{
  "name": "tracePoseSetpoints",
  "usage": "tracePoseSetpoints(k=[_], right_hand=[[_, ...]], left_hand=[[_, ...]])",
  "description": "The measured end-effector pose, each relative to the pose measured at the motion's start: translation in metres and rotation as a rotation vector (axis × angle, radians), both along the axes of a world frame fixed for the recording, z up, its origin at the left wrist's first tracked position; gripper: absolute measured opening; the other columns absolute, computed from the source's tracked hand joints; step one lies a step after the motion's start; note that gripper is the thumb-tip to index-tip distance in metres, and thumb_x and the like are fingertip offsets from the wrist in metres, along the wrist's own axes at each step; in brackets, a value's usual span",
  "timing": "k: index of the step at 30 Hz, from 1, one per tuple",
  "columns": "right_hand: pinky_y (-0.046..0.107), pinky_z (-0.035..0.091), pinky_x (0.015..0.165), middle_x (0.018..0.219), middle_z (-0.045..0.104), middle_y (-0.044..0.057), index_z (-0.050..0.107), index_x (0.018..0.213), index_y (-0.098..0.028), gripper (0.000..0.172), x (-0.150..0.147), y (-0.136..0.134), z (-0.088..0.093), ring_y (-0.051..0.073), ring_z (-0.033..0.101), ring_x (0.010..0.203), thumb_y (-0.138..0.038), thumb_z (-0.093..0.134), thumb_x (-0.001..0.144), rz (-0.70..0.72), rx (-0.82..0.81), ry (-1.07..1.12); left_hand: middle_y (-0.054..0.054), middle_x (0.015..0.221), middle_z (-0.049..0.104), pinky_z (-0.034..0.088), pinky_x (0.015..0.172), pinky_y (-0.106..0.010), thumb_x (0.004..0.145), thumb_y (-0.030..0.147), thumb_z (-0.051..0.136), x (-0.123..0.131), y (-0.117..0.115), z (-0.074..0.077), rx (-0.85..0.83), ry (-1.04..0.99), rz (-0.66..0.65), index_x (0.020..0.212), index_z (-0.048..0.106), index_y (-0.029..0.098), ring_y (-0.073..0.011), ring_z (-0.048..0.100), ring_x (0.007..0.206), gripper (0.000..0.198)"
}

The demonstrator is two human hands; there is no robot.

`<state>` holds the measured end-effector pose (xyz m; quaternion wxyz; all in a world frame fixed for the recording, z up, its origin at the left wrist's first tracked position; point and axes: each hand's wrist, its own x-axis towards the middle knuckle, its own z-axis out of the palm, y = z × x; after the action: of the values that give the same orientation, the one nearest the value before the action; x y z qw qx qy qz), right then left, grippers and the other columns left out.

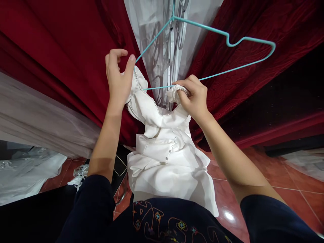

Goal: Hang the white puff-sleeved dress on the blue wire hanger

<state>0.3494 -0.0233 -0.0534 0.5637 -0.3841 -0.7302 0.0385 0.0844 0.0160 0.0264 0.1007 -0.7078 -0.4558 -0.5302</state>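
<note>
A white dress with pearl-like beads along its neckline hangs in front of me, its left shoulder on a light blue wire hanger. My left hand is at that shoulder, fingers bent and apart from the thumb, whose tip is near the hanger wire. The hanger's left end is hidden behind the hand and the fabric. My right hand pinches the gathered, beaded right shoulder of the dress just at the hanger's lower bar. The hanger's right end sticks out bare above that hand.
Dark red curtains hang on both sides. Between them are white fabric and several grey hangers. White tulle lies at the lower left, by a black surface. The floor has red tiles.
</note>
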Motion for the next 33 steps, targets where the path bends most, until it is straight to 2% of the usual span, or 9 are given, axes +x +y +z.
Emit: tracePoseSetpoints(k=[3, 6, 8, 12, 15, 18, 21, 29, 33], right_hand=[[0.043, 0.059, 0.092, 0.09, 0.062, 0.004, 0.074, 0.105, -0.03, 0.023, -0.002, 0.0, 0.0, 0.022, 0.067, 0.092, -0.03, 0.053, 0.097, -0.003, -0.005, 0.001], [0.046, 0.059, 0.097, 0.095, 0.064, 0.005, 0.073, 0.108, -0.03, 0.025, -0.005, 0.0, -0.001, 0.024, 0.067, 0.099, -0.029, 0.05, 0.097, -0.02, -0.016, 0.002], [0.047, 0.059, 0.099, 0.102, 0.066, 0.006, 0.071, 0.113, -0.03, 0.029, -0.006, -0.002, -0.003, 0.025, 0.066, 0.106, -0.029, 0.047, 0.098, -0.039, -0.029, -0.006], [0.048, 0.058, 0.101, 0.131, 0.059, 0.008, 0.063, 0.131, -0.034, 0.038, 0.003, -0.008, -0.009, 0.027, 0.061, 0.125, -0.029, 0.048, 0.096, -0.022, 0.01, -0.07], [0.049, 0.057, 0.094, 0.132, 0.052, 0.011, 0.064, 0.13, -0.03, 0.039, 0.03, -0.005, -0.008, 0.031, 0.056, 0.129, -0.028, 0.051, 0.093, -0.178, 0.209, -0.024], [0.041, 0.051, 0.072, 0.113, 0.048, 0.011, 0.068, 0.118, -0.021, 0.034, 0.073, 0.005, 0.002, 0.025, 0.057, 0.103, -0.032, 0.056, 0.088, -0.321, 0.54, 0.153], [0.04, 0.045, 0.073, 0.1, 0.05, 0.005, 0.067, 0.106, -0.018, 0.022, 0.115, 0.016, 0.02, 0.017, 0.053, 0.089, -0.025, 0.058, 0.087, -0.376, 0.71, 0.213], [0.035, 0.043, 0.078, 0.093, 0.063, 0.001, 0.064, 0.089, -0.017, 0.033, 0.132, 0.034, 0.072, 0.015, 0.058, 0.093, 0.01, 0.054, 0.073, -0.492, 0.423, 0.071], [0.036, 0.04, 0.081, 0.086, 0.055, 0.004, 0.049, 0.078, -0.023, 0.033, 0.125, 0.037, 0.082, 0.018, 0.055, 0.092, 0.006, 0.043, 0.064, -0.458, 0.195, 0.163]], left_hand=[[-0.006, 0.116, 0.06, 0.05, 0.105, -0.04, 0.112, 0.055, 0.049, 0.027, -0.031, -0.01, 0.268, 0.027, -0.13, 0.111, 0.058, 0.025, -0.0185, 0.057, 0.117, 0.031], [-0.005, 0.114, 0.066, 0.054, 0.1, -0.039, 0.115, 0.037, 0.041, 0.05, -0.046, -0.027, 0.046, 0.185, -0.338, 0.115, 0.06, 0.028, -0.0199, 0.064, 0.111, 0.022], [-0.005, 0.115, 0.07, 0.055, 0.1, -0.039, 0.113, 0.026, 0.039, 0.061, -0.049, -0.039, -0.158, 0.253, -0.335, 0.118, 0.062, 0.027, -0.0212, 0.068, 0.111, 0.024], [-0.005, 0.108, 0.074, 0.056, 0.1, -0.04, 0.106, 0.014, 0.04, 0.068, -0.048, -0.049, -0.237, 0.228, -0.279, 0.11, 0.067, 0.025, -0.0228, 0.071, 0.109, 0.029], [-0.004, 0.105, 0.073, 0.059, 0.095, -0.039, 0.103, 0.01, 0.043, 0.062, -0.049, -0.044, -0.254, 0.162, -0.313, 0.107, 0.068, 0.026, -0.0222, 0.073, 0.105, 0.029], [-0.003, 0.102, 0.073, 0.059, 0.093, -0.038, 0.1, 0.007, 0.047, 0.052, -0.048, -0.037, -0.27, 0.13, -0.329, 0.103, 0.068, 0.026, -0.0213, 0.074, 0.1, 0.028], [-0.003, 0.1, 0.074, 0.059, 0.09, -0.037, 0.098, 0.006, 0.049, 0.046, -0.048, -0.031, -0.287, 0.132, -0.324, 0.1, 0.07, 0.025, -0.0209, 0.073, 0.098, 0.029], [-0.003, 0.098, 0.076, 0.058, 0.084, -0.036, 0.096, 0.003, 0.05, 0.047, -0.051, -0.027, -0.3, 0.127, -0.362, 0.098, 0.071, 0.023, -0.0202, 0.073, 0.093, 0.029], [-0.003, 0.092, 0.075, 0.057, 0.082, -0.035, 0.094, 0.0, 0.051, 0.044, -0.054, -0.023, -0.274, 0.144, -0.344, 0.096, 0.071, 0.023, -0.0192, 0.071, 0.087, 0.03]])
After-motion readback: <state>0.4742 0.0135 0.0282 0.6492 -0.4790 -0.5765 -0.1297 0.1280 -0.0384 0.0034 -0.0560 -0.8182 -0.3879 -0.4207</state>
